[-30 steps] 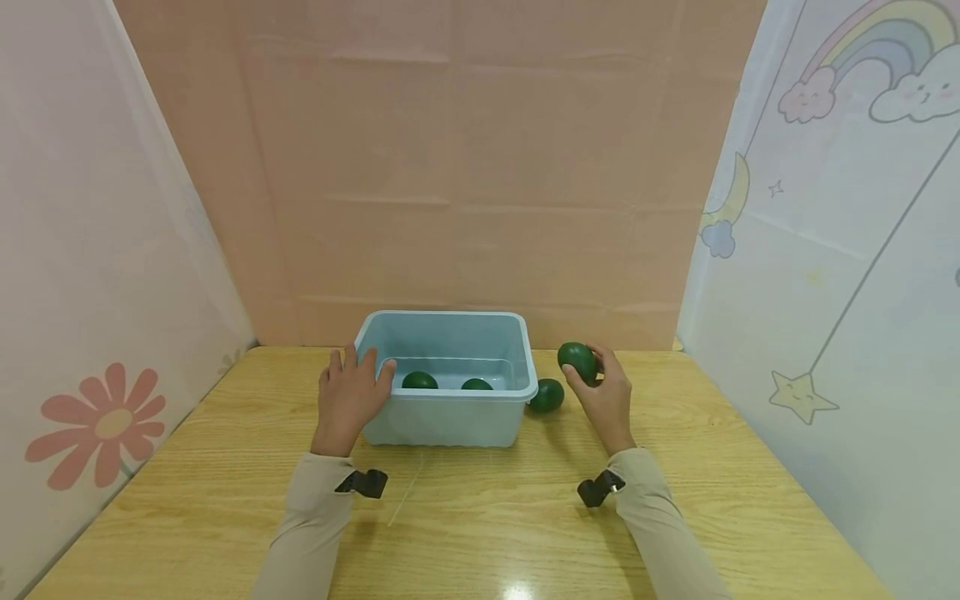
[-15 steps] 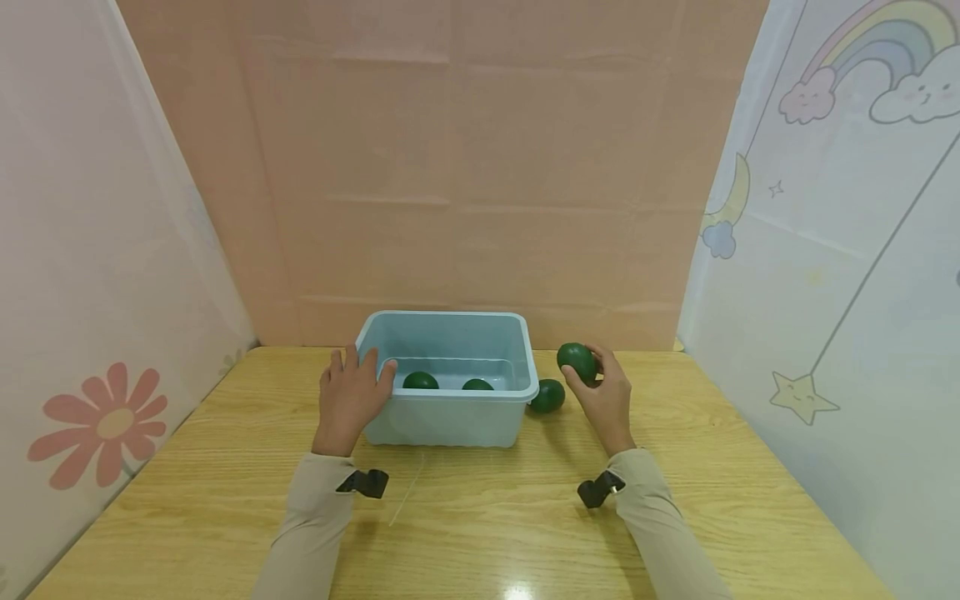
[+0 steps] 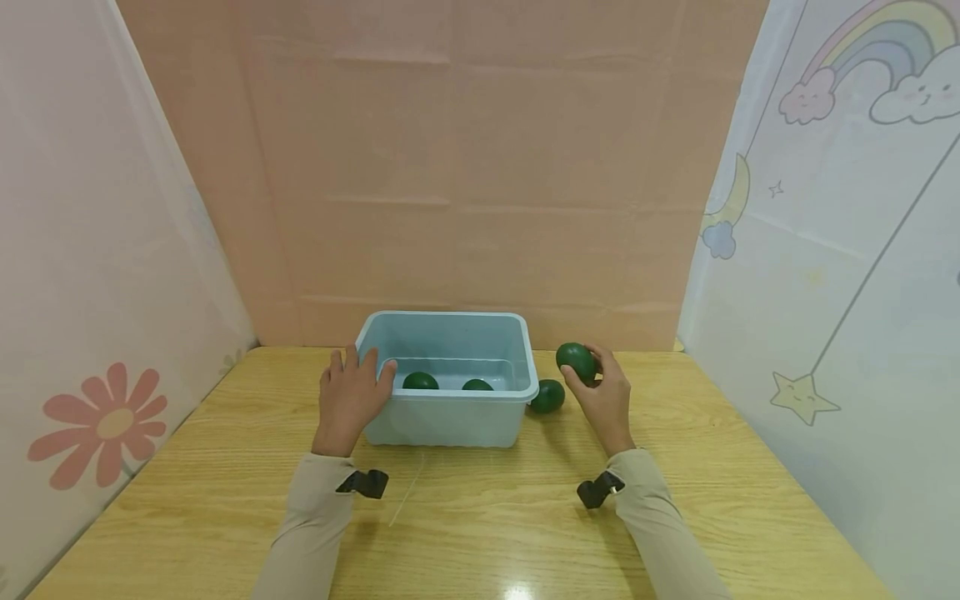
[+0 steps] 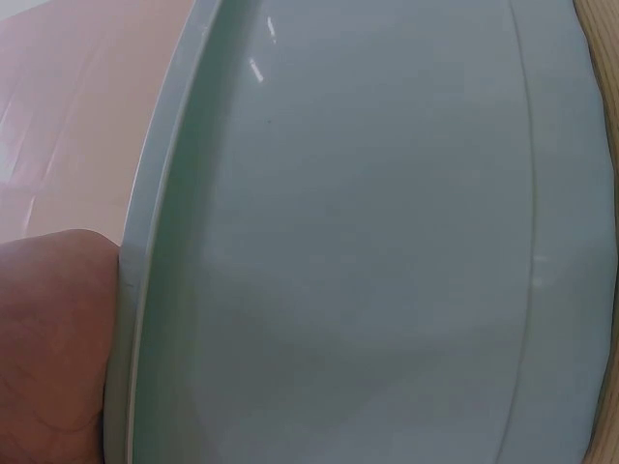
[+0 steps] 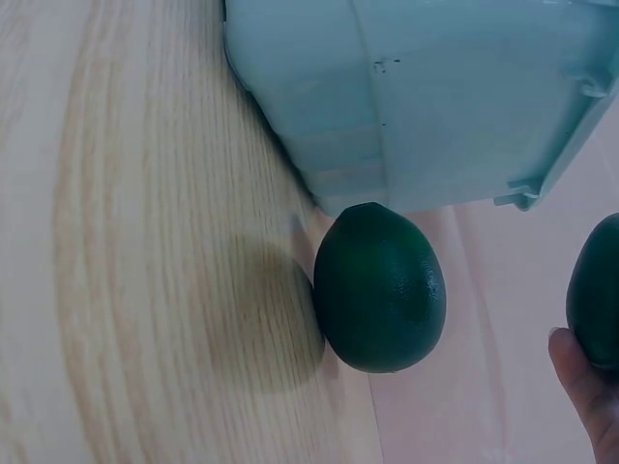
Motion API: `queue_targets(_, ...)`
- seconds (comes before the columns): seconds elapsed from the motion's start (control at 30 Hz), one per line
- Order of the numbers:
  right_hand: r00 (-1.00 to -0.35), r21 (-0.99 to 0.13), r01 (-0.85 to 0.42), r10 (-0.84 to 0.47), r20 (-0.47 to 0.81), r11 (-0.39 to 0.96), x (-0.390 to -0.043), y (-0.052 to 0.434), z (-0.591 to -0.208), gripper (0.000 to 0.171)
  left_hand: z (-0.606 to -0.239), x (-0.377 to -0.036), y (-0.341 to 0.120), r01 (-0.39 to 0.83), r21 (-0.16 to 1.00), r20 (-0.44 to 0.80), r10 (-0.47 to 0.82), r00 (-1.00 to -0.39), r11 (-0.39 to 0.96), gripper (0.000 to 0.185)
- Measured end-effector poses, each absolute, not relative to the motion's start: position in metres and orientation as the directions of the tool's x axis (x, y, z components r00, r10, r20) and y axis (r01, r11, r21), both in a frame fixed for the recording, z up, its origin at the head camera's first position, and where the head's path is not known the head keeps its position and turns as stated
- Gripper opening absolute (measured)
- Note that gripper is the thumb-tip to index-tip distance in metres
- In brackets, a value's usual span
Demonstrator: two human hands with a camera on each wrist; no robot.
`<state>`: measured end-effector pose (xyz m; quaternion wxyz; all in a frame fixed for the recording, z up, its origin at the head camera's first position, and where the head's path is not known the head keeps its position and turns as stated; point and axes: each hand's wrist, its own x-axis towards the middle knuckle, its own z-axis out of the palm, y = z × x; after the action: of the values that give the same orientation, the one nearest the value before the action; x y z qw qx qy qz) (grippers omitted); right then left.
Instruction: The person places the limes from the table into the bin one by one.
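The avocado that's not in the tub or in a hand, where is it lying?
In the head view, the loose avocado lies on the table beside the tub's right side, just below the one in the right hand.

My head camera looks down toward twelve o'clock; my wrist cameras sit close against the bin point(image 3: 450, 417), which all three views share.

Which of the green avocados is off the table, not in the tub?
The avocado gripped in the right hand; two lie in the tub, one on the table.
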<state>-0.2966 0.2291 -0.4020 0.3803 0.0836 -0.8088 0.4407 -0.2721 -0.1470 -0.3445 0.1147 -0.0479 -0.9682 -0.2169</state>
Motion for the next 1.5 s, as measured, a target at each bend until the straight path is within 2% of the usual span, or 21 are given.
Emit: queue_targets(1.5, -0.702, -0.657, -0.477, 0.197, 0.684, 0.584, -0.2962, 0.2254, -0.3991, 0.05, -0.3438, -0.2714, -0.1472, 0.148, 0.417, 0.235, 0.051, -0.971, 0.897, 0.06)
